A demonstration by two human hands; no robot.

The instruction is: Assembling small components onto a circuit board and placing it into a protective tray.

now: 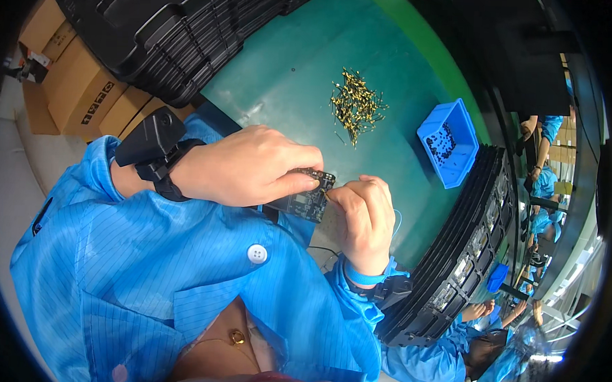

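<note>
A small black circuit board [309,203] is pinched in my left hand [256,164], thumb on its upper face. At the board's right edge, the closed fingertips of my right hand [366,217] pinch a tiny gold-coloured part [328,194], mostly hidden by the fingers; its exact kind I cannot make out. Beyond my hands, a loose pile of small gold-and-black parts with thin leads [356,106] lies on the green mat [276,75]. To the right stands a blue plastic bin [449,142] with many small black pieces in it.
Stacked black trays [445,263] curve along the right side, some holding boards. More black trays [163,38] sit at the upper left, beside cardboard boxes [80,82]. Co-workers in blue [435,360] work at the far right. A wrist strap cord [398,221] trails by my right hand.
</note>
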